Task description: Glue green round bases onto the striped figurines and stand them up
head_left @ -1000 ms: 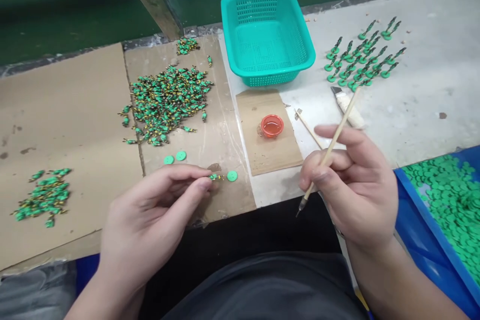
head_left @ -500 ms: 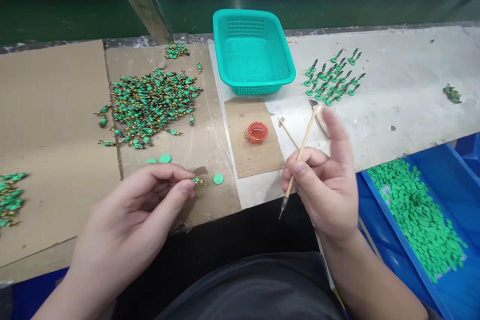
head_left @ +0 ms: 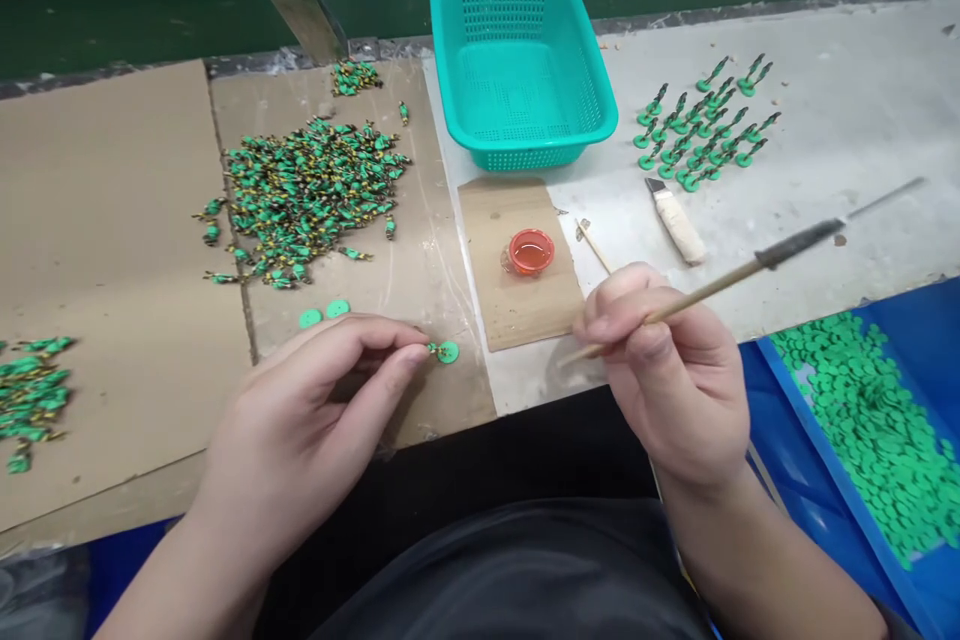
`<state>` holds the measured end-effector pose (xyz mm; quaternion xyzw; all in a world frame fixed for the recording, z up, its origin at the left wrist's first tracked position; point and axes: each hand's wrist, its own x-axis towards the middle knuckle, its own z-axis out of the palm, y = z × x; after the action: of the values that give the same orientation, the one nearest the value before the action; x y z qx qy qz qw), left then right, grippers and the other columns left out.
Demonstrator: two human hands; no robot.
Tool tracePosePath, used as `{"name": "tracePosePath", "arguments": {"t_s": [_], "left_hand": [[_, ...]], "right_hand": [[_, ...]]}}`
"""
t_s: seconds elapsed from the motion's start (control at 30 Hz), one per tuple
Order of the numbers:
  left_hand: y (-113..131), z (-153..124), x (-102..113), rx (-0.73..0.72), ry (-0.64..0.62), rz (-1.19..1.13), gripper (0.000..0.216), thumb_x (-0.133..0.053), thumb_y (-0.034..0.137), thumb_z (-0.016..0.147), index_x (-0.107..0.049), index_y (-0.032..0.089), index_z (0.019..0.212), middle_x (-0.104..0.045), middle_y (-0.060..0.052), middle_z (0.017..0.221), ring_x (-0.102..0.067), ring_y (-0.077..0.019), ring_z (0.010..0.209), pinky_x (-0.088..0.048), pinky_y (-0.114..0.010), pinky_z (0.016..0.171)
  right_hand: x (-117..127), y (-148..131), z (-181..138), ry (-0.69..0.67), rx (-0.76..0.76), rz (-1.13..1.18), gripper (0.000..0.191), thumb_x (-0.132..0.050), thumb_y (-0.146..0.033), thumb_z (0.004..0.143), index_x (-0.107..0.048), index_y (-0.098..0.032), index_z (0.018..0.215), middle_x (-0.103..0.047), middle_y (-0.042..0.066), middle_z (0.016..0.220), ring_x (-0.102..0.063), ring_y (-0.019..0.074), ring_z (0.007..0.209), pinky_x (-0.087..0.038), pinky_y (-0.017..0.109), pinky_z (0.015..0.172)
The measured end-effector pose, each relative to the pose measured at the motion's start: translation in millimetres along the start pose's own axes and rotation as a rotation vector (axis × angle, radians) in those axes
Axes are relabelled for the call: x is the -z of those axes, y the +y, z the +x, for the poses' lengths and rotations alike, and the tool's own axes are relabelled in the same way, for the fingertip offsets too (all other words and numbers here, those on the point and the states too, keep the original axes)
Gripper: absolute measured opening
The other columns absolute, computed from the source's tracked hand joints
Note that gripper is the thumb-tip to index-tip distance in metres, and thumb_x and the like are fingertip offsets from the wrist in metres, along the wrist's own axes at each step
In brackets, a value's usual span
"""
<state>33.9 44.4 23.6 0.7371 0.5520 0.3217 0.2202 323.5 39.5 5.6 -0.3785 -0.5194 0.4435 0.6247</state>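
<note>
Between thumb and forefinger, my left hand (head_left: 322, 410) pinches a small green and yellow toy figure (head_left: 433, 349). The figure's end overlaps a round green base disc (head_left: 449, 352) on the cardboard; whether they touch I cannot tell. Two more green discs (head_left: 337, 308) lie just beyond my left fingers. My right hand (head_left: 667, 360) is closed around a thin wooden stick (head_left: 697, 296) with a dark wrapped section and a fine metal tip, pointing up to the right. Ahead of that hand stands a small red cup (head_left: 532, 251) of liquid on a cardboard piece.
A heap of green figures (head_left: 307, 200) covers the left cardboard. A teal basket (head_left: 525, 145) stands at the back. Figures on green bases (head_left: 705, 140) stand at right, behind a cutter blade with a wrapped handle (head_left: 679, 225). A blue bin (head_left: 840, 490) holds many green discs.
My left hand has brought the figure rightward to the disc. My right hand has turned the stick, so its metal tip has swung from pointing down to pointing up right.
</note>
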Motion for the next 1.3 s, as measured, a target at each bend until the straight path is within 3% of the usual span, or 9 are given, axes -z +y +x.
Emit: {"name": "tracePosePath", "arguments": {"t_s": [0.17, 0.43, 0.77, 1.03, 1.3], "left_hand": [[-5.8, -0.9, -0.2, -0.068, -0.048, 0.032, 0.005, -0.078, 0.033, 0.112, -0.083, 0.035, 0.113, -0.082, 0.007, 0.101, -0.072, -0.0108, 0.082, -0.059, -0.025, 0.090], [-1.7, 3.2, -1.5, -0.106, -0.057, 0.105, 0.003, -0.078, 0.033, 0.112, -0.081, 0.033, 0.112, -0.080, 0.006, 0.097, -0.068, -0.0116, 0.080, -0.057, -0.023, 0.085], [-1.3, 1.8, 2.6, -0.142, -0.086, 0.140, 0.003, -0.077, 0.032, 0.113, -0.079, 0.031, 0.113, -0.081, 0.006, 0.102, -0.072, -0.0105, 0.086, -0.056, -0.023, 0.088], [-1.8, 0.7, 3.4, -0.143, -0.072, 0.146, 0.004, -0.078, 0.033, 0.112, -0.081, 0.033, 0.114, -0.082, 0.006, 0.101, -0.073, -0.0127, 0.084, -0.056, -0.027, 0.083], [-2.5, 2.1, 2.9, -0.160, -0.092, 0.146, 0.003, -0.076, 0.031, 0.113, -0.079, 0.031, 0.114, -0.081, 0.005, 0.103, -0.071, -0.0113, 0.087, -0.056, -0.024, 0.089]], "right_hand": [[-4.2, 5.4, -5.5, -0.029, -0.064, 0.083, 0.013, -0.077, -0.030, 0.118, -0.089, -0.027, 0.114, -0.077, 0.003, 0.098, -0.072, 0.0162, 0.082, -0.061, 0.034, 0.072], [-6.2, 1.7, -6.3, 0.021, -0.124, 0.087, 0.014, -0.079, -0.035, 0.117, -0.087, -0.026, 0.109, -0.079, 0.003, 0.102, -0.075, 0.0155, 0.080, -0.068, 0.033, 0.070], [-5.5, 1.6, -5.6, 0.032, -0.125, 0.080, 0.016, -0.080, -0.036, 0.117, -0.086, -0.025, 0.108, -0.079, 0.003, 0.099, -0.074, 0.0152, 0.079, -0.066, 0.033, 0.070], [-6.8, 1.7, -3.1, 0.038, -0.090, 0.065, 0.018, -0.080, -0.037, 0.116, -0.086, -0.025, 0.104, -0.079, 0.002, 0.096, -0.074, 0.0147, 0.076, -0.066, 0.032, 0.069], [-5.1, 2.5, -5.1, 0.018, -0.095, 0.104, 0.016, -0.078, -0.032, 0.118, -0.088, -0.024, 0.108, -0.079, 0.003, 0.099, -0.075, 0.0139, 0.080, -0.066, 0.032, 0.073]]}}
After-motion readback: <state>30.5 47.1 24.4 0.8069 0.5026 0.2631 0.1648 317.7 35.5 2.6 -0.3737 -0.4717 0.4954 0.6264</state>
